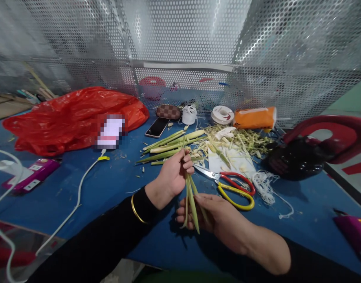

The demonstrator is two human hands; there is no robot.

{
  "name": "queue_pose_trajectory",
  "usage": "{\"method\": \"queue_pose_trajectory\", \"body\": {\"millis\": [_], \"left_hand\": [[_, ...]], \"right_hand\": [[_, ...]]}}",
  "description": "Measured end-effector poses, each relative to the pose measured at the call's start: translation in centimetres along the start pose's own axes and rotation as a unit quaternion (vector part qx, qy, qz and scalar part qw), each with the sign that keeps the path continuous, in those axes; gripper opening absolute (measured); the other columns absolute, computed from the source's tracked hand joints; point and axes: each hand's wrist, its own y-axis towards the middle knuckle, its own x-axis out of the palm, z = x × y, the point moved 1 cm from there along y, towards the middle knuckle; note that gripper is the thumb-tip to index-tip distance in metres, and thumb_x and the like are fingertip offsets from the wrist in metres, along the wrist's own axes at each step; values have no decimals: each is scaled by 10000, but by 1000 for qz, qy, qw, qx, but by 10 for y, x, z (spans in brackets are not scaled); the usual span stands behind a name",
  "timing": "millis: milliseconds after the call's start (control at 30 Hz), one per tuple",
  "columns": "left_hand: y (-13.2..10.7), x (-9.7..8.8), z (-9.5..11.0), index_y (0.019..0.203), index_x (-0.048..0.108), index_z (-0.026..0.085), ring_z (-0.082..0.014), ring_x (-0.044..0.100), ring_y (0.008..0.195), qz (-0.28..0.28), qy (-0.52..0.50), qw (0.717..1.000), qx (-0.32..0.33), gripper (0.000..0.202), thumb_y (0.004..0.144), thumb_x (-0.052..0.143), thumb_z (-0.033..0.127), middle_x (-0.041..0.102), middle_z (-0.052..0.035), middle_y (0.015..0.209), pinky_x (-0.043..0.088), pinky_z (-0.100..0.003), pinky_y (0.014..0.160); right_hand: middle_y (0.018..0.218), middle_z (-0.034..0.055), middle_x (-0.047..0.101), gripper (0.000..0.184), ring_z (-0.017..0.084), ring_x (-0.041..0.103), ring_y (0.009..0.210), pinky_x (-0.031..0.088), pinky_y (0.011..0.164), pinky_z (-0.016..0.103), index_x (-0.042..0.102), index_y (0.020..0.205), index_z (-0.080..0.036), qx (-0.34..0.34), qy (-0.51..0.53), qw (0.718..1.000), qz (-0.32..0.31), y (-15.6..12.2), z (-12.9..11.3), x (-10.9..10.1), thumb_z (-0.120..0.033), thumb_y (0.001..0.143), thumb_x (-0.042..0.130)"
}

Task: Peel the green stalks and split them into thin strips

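Leaves, one bunch, above the worktop: left hand holds the far part in a closed grip, right hand lightly pinches the near part (gentle pressure should avoid splitting).

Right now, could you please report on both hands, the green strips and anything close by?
Left hand gripping green strips. Right hand at their lower ends. Scissors lying just beyond right hand.

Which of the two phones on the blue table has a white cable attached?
The bright-screened phone by the red bag; a white cable meets its near end. The dark-screened phone shows no cable.
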Motion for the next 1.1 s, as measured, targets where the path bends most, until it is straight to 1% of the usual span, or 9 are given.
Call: {"method": "queue_pose_trajectory", "body": {"millis": [100,300,367,467,633,833,933,1033,1100], "left_hand": [[1,-1,-2,782,489,137,-26,367,378,-4,16,1000,19,249,985,358,196,417,54,568,320,-147,386],[2,-2,-9,780,484,140,-20,335,366,-6,36,999,32,244,984,373,215,396,63,557,261,-140,363],[2,-2,-11,774,477,143,-16,306,354,-4,36,999,36,241,982,378,212,370,71,542,226,-138,353],[2,-2,-12,772,474,145,-14,280,343,5,38,998,39,235,981,380,197,348,78,529,199,-139,347],[2,-3,-10,773,506,124,-14,274,345,-2,34,999,25,250,979,382,192,340,79,530,212,-143,346],[2,-2,-7,877,579,68,-11,274,369,-28,22,999,15,283,983,387,246,324,78,558,241,-143,355],[-1,1,-8,856,574,78,-9,294,389,-38,48,998,32,197,953,455,202,326,77,576,251,-134,371],[-4,3,-7,801,560,99,-5,268,372,-23,97,994,49,171,934,480,170,321,82,562,212,-128,356],[-5,4,-3,761,544,113,-5,232,346,-1,121,991,52,216,944,461,193,309,88,537,168,-130,336]], "right_hand": [[936,184,718,393,245,702,855,498,832,385,682,961,-60,18,31,999,-9,1,4,-1,-427,836,615],[890,153,716,400,228,698,831,494,816,360,681,948,-65,21,46,998,-33,1,4,1,-439,818,626],[844,125,701,424,221,695,812,493,794,342,678,930,-72,18,39,999,-31,0,5,2,-476,812,630],[704,33,626,406,172,672,705,486,735,298,671,907,-95,-2,19,999,-26,1,8,3,-484,794,666],[563,-75,417,292,63,458,444,473,592,274,636,778,-123,-25,6,999,-36,3,16,1,-410,815,671],[560,-78,388,285,55,411,431,472,565,276,613,759,-128,-38,20,998,-48,5,17,1,-398,845,637],[559,-81,381,299,53,413,430,472,568,271,605,752,-133,-38,20,998,-52,5,17,1,-418,829,651],[542,-92,352,313,50,395,422,471,573,268,591,742,-144,-38,4,998,-41,6,18,0,-442,819,649],[533,-89,366,346,59,412,429,450,555,257,583,748,-153,-41,-52,996,-54,4,16,1,-489,821,622]]}}
